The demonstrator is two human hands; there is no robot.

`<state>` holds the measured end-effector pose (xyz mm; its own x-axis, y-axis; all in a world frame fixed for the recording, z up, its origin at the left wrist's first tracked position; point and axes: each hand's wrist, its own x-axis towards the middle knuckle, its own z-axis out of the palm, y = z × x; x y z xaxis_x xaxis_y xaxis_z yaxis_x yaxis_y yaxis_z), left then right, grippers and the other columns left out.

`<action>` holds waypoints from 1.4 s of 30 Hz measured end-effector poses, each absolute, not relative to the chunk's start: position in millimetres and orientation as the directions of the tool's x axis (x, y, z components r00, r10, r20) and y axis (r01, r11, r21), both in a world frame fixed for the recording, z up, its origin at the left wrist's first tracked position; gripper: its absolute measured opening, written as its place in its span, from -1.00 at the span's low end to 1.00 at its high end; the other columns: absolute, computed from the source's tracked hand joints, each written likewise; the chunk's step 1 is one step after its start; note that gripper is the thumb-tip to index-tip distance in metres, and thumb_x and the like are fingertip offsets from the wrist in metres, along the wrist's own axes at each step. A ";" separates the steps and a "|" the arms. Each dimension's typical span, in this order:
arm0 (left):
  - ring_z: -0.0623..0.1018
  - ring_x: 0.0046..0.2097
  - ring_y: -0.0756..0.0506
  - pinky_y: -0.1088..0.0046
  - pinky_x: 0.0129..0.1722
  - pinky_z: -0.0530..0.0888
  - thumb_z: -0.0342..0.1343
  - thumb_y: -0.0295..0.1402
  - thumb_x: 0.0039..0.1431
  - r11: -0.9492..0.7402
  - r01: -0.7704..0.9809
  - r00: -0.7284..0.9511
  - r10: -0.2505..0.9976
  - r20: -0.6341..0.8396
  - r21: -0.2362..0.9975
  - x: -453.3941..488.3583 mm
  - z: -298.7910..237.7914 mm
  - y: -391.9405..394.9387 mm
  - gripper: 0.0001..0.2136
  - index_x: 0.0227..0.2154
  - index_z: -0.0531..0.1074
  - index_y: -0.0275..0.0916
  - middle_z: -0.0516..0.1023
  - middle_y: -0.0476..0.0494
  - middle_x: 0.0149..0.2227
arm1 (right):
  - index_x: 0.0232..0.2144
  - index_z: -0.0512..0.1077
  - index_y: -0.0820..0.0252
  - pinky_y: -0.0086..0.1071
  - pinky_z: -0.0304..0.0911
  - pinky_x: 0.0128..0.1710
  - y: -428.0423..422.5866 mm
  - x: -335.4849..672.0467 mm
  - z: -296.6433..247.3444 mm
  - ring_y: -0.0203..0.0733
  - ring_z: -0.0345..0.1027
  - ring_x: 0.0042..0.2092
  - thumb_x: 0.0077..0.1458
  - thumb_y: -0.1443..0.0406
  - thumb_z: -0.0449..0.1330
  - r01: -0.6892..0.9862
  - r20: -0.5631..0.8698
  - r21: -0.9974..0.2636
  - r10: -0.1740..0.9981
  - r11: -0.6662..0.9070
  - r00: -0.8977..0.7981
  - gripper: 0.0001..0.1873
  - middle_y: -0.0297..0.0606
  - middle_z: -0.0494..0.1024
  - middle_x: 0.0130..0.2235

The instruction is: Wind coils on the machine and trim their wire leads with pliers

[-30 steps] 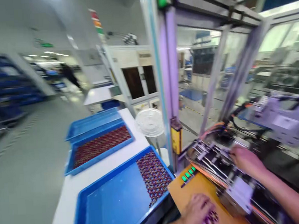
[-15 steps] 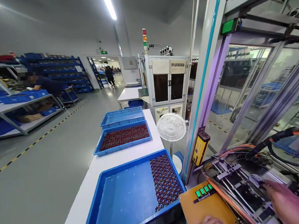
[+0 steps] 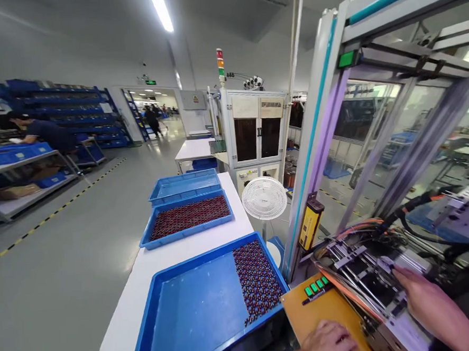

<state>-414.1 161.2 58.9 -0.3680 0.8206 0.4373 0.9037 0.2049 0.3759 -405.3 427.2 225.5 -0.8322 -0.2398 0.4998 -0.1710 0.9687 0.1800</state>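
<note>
My left hand (image 3: 328, 342) rests palm down on an orange panel (image 3: 330, 312) at the bottom edge, its fingers curled; whatever is under them is hidden. My right hand (image 3: 420, 296) reaches into the machine and touches the metal rails of a feeder track (image 3: 363, 276), fingertips pressed on a small part I cannot make out. Left of the panel lies a blue tray (image 3: 187, 316) with small dark red and blue parts (image 3: 257, 280) heaped at its right side.
A second blue tray (image 3: 187, 218) full of parts and a third tray (image 3: 183, 185) lie further along the white table (image 3: 124, 325). A white fan (image 3: 264, 199) stands beside the machine frame (image 3: 315, 133). Green buttons (image 3: 316, 285) light the panel. People work by distant blue shelves (image 3: 55, 101).
The view swung up and left, then settled back slightly. My left hand, which held small parts a second ago, sank to the frame's bottom edge. My right hand stays on the track.
</note>
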 end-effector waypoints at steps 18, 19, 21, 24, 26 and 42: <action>0.30 0.29 -0.31 -0.05 0.23 0.24 0.00 -0.22 0.30 0.126 0.899 -0.342 0.802 0.491 0.420 -442.9 176.9 172.0 -0.57 0.18 0.27 -0.23 0.42 -0.35 0.18 | 0.18 0.32 0.10 -0.15 0.28 0.21 303.3 -119.4 289.8 -0.09 0.41 0.08 0.23 0.39 0.13 0.325 0.661 -0.300 0.441 0.897 -0.607 -0.53 -0.18 0.46 0.11; 0.26 0.31 -0.30 -0.04 0.24 0.22 -0.05 -0.25 0.32 0.133 0.907 -0.332 0.808 0.487 0.399 -454.6 189.5 189.2 -0.60 0.17 0.29 -0.24 0.42 -0.33 0.20 | 0.16 0.34 0.10 -0.18 0.30 0.19 299.6 -108.8 280.5 -0.10 0.44 0.05 0.23 0.38 0.14 0.355 0.653 -0.320 0.476 0.878 -0.589 -0.56 -0.19 0.48 0.09; 0.21 0.34 -0.29 -0.03 0.26 0.18 -0.09 -0.29 0.34 0.134 0.926 -0.297 0.837 0.460 0.353 -476.1 209.8 224.4 -0.61 0.17 0.30 -0.27 0.39 -0.30 0.24 | 0.11 0.38 0.12 -0.22 0.32 0.15 292.1 -93.2 261.4 -0.12 0.45 0.02 0.24 0.36 0.13 0.396 0.633 -0.349 0.525 0.849 -0.569 -0.62 -0.19 0.50 0.06; 0.19 0.35 -0.29 -0.01 0.28 0.13 -0.07 -0.33 0.32 0.110 0.948 -0.227 0.892 0.391 0.299 -493.5 224.3 265.9 -0.60 0.17 0.32 -0.29 0.36 -0.25 0.26 | 0.07 0.39 0.18 -0.27 0.32 0.12 279.5 -74.3 236.4 -0.14 0.46 0.00 0.27 0.35 0.11 0.448 0.593 -0.372 0.580 0.813 -0.559 -0.68 -0.16 0.51 0.03; 0.19 0.35 -0.30 -0.04 0.28 0.11 -0.06 -0.34 0.31 0.104 0.954 -0.203 0.916 0.346 0.282 -494.8 224.6 281.0 -0.60 0.16 0.33 -0.29 0.36 -0.24 0.26 | 0.05 0.39 0.21 -0.27 0.31 0.12 271.5 -60.7 221.8 -0.14 0.46 0.00 0.28 0.34 0.09 0.500 0.561 -0.376 0.621 0.780 -0.547 -0.70 -0.15 0.52 0.02; 0.36 0.27 -0.22 0.03 0.27 0.28 0.06 -0.21 0.27 -0.154 0.833 -0.176 0.836 0.519 0.531 -403.0 241.1 220.4 -0.55 0.18 0.27 -0.22 0.37 -0.26 0.23 | -0.19 0.54 0.23 -0.21 0.32 -0.18 268.2 -36.1 120.6 -0.08 0.33 -0.23 0.28 0.33 0.02 0.723 0.333 -0.358 0.804 0.591 -0.493 -0.72 -0.11 0.47 -0.29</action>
<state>-403.0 220.4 241.1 -0.1763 0.8362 0.5193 0.8331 -0.1542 0.5311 -36.1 268.2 120.6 -0.4928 0.8041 0.3327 0.7229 0.5911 -0.3579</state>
